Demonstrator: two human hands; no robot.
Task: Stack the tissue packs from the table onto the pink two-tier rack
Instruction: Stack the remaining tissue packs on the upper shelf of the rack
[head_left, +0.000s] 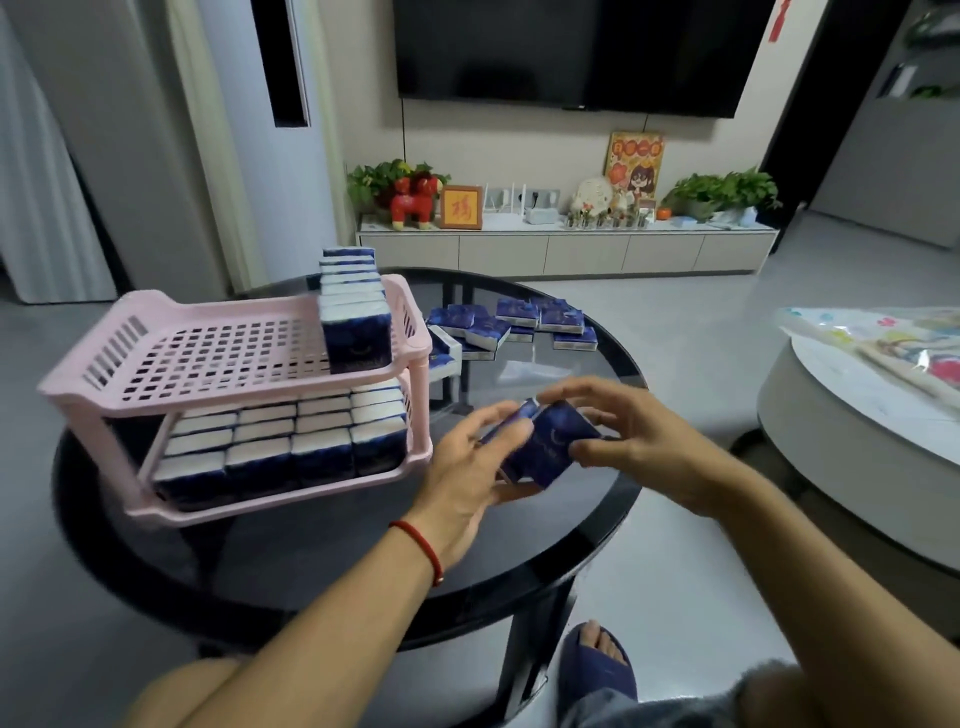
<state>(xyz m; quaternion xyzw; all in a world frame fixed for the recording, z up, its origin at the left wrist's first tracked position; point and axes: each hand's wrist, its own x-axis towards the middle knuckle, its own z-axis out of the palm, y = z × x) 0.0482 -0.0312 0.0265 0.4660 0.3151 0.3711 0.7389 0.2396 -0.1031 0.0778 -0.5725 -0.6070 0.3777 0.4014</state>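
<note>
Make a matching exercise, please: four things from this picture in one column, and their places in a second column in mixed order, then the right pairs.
Things:
1. loose tissue packs
2. row of upright packs
3. packed block of packs
4. packs in the hands

Places:
A. lower tier of the pink rack
B. far side of the glass table
C. between left hand and right hand
D. right side of the upper tier

Pairs: 1-B, 2-D, 3-A, 4-C

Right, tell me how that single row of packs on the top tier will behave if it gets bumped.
The row stands on edge along the right side of the top tier, so it would probably topple leftward like dominoes. The packs look soft and light, so likely to squash rather than break. Their wrap looks glossy, so they may slide on the plastic.
</note>
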